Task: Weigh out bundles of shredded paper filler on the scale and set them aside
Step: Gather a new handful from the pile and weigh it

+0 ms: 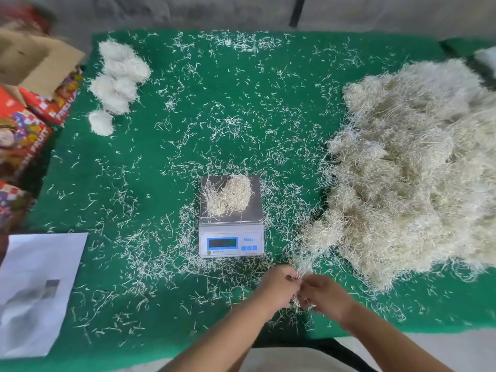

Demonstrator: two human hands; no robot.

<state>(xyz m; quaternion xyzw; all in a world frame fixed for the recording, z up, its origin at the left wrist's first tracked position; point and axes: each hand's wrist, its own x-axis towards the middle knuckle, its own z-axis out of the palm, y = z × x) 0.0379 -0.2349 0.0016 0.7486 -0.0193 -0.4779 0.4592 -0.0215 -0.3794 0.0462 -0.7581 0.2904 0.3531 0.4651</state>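
- Two hands, left hand (279,284) and right hand (326,295), are meeting near the bench's front edge, both pinching a wisp of shredded paper (302,267) trailing from the big heap (418,167) along the right edge.
- One small bundle (230,196) is sitting on the scale (231,238) at the bench's middle; its reading is too blurred to tell.
- Judging by this, topping-up is under way; next, the wisp needs tearing free and adding to the pan.
- Several finished bundles (118,81) are waiting at the far-left corner.
- Green matting (150,162), littered with strands, is covering the bench; cartons (24,111) and a sheet of paper (40,291) are flanking its left edge.
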